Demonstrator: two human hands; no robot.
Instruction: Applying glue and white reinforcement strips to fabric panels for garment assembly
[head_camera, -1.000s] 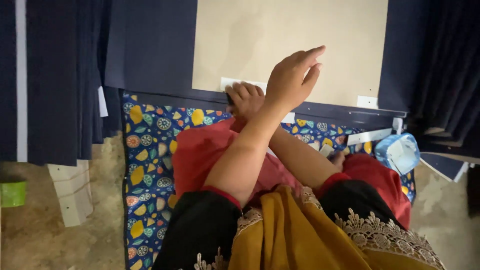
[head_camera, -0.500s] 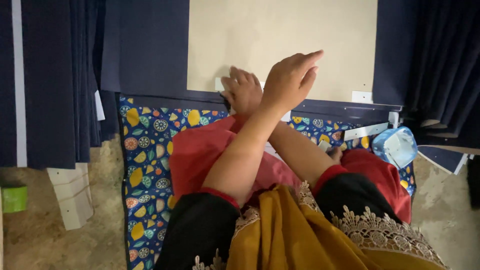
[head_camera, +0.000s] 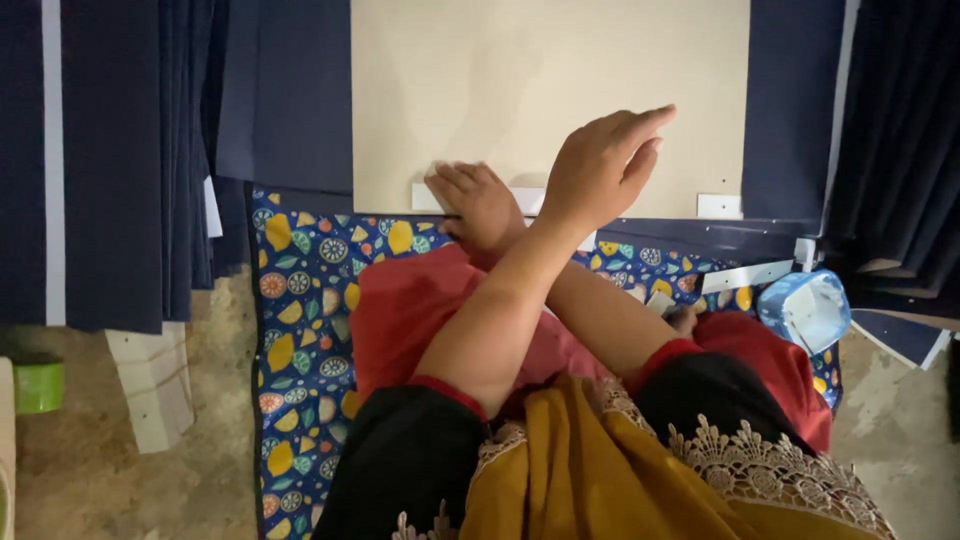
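- Beige card sheet (head_camera: 550, 90) lying on the navy panels (head_camera: 300, 100), now nearer in view than a second ago.
- Left hand (head_camera: 600, 165) spread flat on it, crossed over right hand (head_camera: 478, 205) pressing white tape strip (head_camera: 520, 198) along its lower edge; arms unmoved, pressing continuing.

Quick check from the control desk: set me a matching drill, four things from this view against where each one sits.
Things:
1. beige cardboard sheet
2. green roll of tape
3. light blue plastic container
4. fruit-patterned blue mat

Places:
A. far left, on the floor
B. right side, beside the red-clad knee
C. top centre, under both hands
D. spread under the person's legs

Pairs: 1-C, 2-A, 3-B, 4-D
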